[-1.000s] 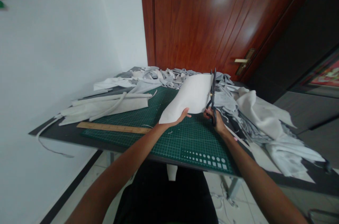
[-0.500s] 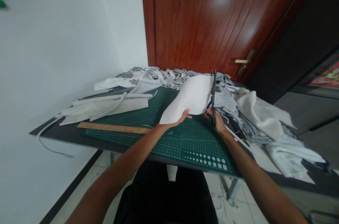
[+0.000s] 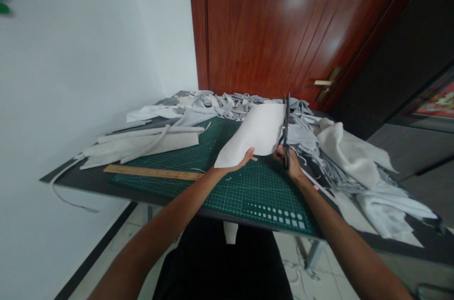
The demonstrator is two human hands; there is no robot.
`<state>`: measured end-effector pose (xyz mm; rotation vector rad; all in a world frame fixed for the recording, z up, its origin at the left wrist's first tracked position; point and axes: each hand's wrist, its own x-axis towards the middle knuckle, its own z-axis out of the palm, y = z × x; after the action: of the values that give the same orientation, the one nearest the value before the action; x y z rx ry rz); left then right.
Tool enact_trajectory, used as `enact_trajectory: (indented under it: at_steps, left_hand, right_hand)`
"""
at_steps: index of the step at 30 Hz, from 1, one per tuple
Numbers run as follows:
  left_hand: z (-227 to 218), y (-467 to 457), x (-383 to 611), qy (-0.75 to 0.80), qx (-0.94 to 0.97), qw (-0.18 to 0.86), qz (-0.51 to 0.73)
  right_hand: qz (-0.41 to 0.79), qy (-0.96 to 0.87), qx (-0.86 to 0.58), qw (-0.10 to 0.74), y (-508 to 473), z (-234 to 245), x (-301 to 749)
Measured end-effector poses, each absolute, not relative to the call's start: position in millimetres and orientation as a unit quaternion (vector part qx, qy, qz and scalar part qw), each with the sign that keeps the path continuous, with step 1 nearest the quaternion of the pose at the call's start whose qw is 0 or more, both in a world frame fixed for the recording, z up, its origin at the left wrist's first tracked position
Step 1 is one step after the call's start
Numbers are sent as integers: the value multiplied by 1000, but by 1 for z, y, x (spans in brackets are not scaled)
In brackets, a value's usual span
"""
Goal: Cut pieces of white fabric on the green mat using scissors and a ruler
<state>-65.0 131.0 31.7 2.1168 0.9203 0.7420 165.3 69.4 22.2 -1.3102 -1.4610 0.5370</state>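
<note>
A white sheet of fabric or leather-like material [image 3: 258,127] is held up above the green cutting mat [image 3: 244,191]. My left hand [image 3: 245,159] grips its lower edge, thumb on top and the other fingers mostly hidden underneath. Black scissors [image 3: 285,125] are in my right hand [image 3: 289,158], whose fingers are wrapped round the handles. The blades point away from me along the sheet's right edge, nearly closed with a narrow gap at the tips.
A wooden ruler [image 3: 152,172] lies across the mat's left side. Behind it are pale strips [image 3: 149,141]. Grey and white scraps [image 3: 227,103] pile up along the back, and crumpled cloth [image 3: 351,155] covers the right. A wooden door [image 3: 262,25] stands behind the table.
The sheet and both hands stay almost in place. The scissor blades look slightly closer together, and the sheet sits a touch lower in view.
</note>
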Motion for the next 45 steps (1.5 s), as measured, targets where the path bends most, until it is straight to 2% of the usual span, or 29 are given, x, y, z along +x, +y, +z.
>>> enact_trajectory:
  at_steps: [21, 35, 45]
  left_hand:
    - [27, 134, -65, 338, 820, 350, 302]
    - [32, 133, -66, 341, 807, 366, 313]
    - [36, 136, -67, 376, 781, 382, 320]
  right_hand:
    - [210, -600, -555, 536, 68, 21, 166]
    - [212, -561, -553, 579, 71, 19, 170]
    - [200, -603, -547, 545, 73, 18, 174]
